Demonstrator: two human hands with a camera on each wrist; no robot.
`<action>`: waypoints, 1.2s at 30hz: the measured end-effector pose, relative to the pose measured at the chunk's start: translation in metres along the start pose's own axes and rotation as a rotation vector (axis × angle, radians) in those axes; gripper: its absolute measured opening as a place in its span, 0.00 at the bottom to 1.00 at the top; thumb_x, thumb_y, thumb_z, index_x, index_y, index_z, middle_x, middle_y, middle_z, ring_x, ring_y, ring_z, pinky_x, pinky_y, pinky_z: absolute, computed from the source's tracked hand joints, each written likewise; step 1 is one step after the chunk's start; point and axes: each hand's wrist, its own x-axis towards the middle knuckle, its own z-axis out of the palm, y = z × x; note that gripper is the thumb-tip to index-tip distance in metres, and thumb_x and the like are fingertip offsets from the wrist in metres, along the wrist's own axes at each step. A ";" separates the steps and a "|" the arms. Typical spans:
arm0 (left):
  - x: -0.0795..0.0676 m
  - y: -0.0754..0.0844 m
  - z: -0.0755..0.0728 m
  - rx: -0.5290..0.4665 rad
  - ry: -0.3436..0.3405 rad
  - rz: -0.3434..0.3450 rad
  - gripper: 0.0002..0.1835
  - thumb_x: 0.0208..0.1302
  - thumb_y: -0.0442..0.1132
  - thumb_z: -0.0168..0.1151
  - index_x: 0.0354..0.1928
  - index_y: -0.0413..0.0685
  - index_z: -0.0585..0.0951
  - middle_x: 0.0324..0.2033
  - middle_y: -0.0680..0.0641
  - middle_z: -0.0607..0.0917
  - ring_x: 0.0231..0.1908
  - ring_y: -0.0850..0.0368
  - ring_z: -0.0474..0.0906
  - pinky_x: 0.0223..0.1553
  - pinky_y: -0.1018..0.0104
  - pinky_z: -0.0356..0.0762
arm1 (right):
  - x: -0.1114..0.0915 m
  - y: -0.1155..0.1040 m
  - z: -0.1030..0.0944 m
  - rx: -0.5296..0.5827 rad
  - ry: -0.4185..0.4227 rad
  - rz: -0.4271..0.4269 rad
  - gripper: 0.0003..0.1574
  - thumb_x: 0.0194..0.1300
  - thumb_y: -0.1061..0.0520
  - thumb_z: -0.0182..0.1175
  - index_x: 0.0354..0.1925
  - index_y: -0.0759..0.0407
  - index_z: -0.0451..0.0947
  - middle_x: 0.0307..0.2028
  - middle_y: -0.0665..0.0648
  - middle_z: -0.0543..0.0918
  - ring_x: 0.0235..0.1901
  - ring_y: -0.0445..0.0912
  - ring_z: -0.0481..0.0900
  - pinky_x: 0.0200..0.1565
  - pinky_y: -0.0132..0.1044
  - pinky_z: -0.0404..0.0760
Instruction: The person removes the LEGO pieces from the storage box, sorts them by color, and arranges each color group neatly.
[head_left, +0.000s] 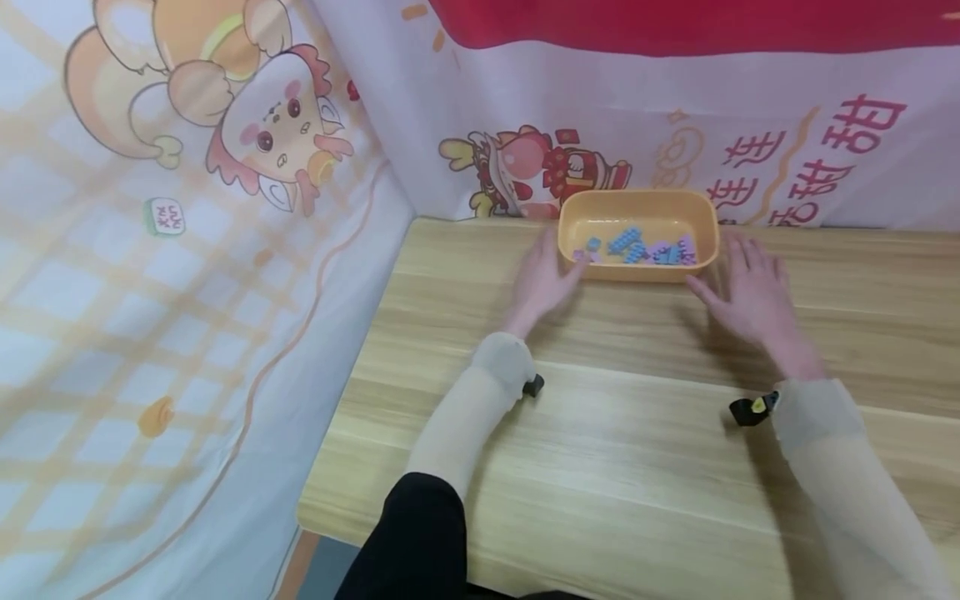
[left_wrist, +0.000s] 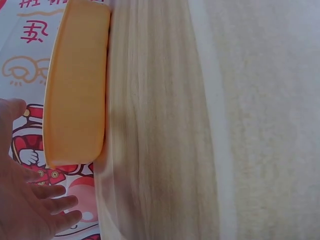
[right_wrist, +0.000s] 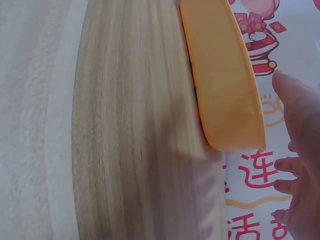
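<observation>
Black cloth (head_left: 420,533) lies nearest, at the bottom of the head view, where it meets the pale sleeve on the left arm. Centred beyond it, at the far edge of the wooden tabletop (head_left: 637,467), sits an orange tub (head_left: 637,273), its long side running along that edge. Inside are small, knobbly blue blocks (head_left: 624,241) and purple blocks (head_left: 686,249), most of them gathered from the middle to the right, with a few near the left end. At that left end is the left hand (head_left: 542,279), fingers extended and spread, the thumb reaching towards the near corner; whether it touches the rim I cannot tell. Just beside the right end is the right hand (head_left: 753,292), also with fingers spread, its thumb pointing at the tub. Both wrist views show the tub's plain outer wall, with a hand near one end. Pale sleeves (head_left: 468,417) cover both forearms, and a small black device (head_left: 753,410) shows at each wrist. Behind the tub hangs a white back cloth (head_left: 637,92) with a red band, a cartoon figure and pink writing; to the left, a checked cloth (head_left: 225,333) carries a cartoon animal (head_left: 273,125).
</observation>
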 end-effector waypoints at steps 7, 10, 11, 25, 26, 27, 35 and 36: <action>0.007 0.007 0.001 0.033 -0.009 -0.002 0.46 0.80 0.66 0.58 0.88 0.53 0.55 0.84 0.47 0.68 0.82 0.49 0.68 0.86 0.51 0.66 | 0.007 0.005 -0.002 0.060 -0.010 0.018 0.65 0.83 0.23 0.41 0.89 0.63 0.26 0.87 0.78 0.37 0.86 0.78 0.36 0.84 0.77 0.29; 0.010 0.006 0.001 0.047 0.005 0.009 0.46 0.80 0.64 0.60 0.88 0.52 0.56 0.83 0.45 0.70 0.81 0.47 0.69 0.85 0.50 0.67 | 0.015 0.005 0.000 0.094 0.007 0.009 0.63 0.84 0.25 0.43 0.90 0.60 0.30 0.87 0.76 0.39 0.86 0.77 0.38 0.83 0.80 0.31; 0.010 0.005 0.002 0.052 0.009 0.013 0.46 0.80 0.63 0.60 0.88 0.51 0.56 0.83 0.45 0.70 0.81 0.47 0.69 0.86 0.50 0.66 | 0.017 0.004 0.000 0.104 0.013 0.007 0.62 0.84 0.25 0.44 0.90 0.60 0.31 0.88 0.76 0.40 0.86 0.77 0.38 0.83 0.80 0.31; 0.011 -0.007 0.008 0.128 -0.034 0.007 0.49 0.80 0.70 0.53 0.90 0.55 0.50 0.87 0.45 0.62 0.86 0.46 0.61 0.89 0.50 0.57 | 0.026 0.004 0.009 0.104 -0.022 0.025 0.63 0.84 0.23 0.39 0.89 0.65 0.33 0.88 0.75 0.36 0.86 0.77 0.37 0.82 0.82 0.32; 0.011 -0.007 0.008 0.137 -0.038 0.010 0.50 0.80 0.70 0.54 0.90 0.56 0.49 0.87 0.45 0.61 0.86 0.46 0.60 0.90 0.50 0.56 | 0.026 0.004 0.010 0.101 -0.020 0.023 0.63 0.84 0.23 0.40 0.89 0.65 0.33 0.88 0.76 0.36 0.86 0.77 0.37 0.82 0.82 0.33; 0.011 -0.007 0.008 0.149 -0.043 0.013 0.50 0.80 0.71 0.53 0.90 0.55 0.49 0.88 0.44 0.60 0.86 0.46 0.59 0.90 0.50 0.56 | 0.027 0.005 0.011 0.101 -0.017 0.021 0.63 0.84 0.23 0.40 0.89 0.64 0.34 0.88 0.76 0.37 0.86 0.77 0.38 0.82 0.82 0.33; 0.010 -0.009 0.012 0.209 -0.050 0.028 0.53 0.79 0.73 0.52 0.91 0.53 0.47 0.88 0.42 0.60 0.87 0.46 0.58 0.90 0.50 0.54 | 0.023 0.007 0.011 0.104 -0.007 0.032 0.63 0.83 0.24 0.43 0.90 0.62 0.34 0.88 0.77 0.39 0.86 0.77 0.39 0.83 0.80 0.32; 0.010 -0.008 0.011 0.213 -0.052 0.029 0.53 0.79 0.74 0.51 0.91 0.53 0.47 0.88 0.42 0.59 0.87 0.46 0.57 0.90 0.49 0.54 | 0.022 0.007 0.011 0.103 -0.006 0.031 0.63 0.83 0.24 0.42 0.90 0.62 0.33 0.87 0.77 0.39 0.86 0.77 0.39 0.83 0.80 0.32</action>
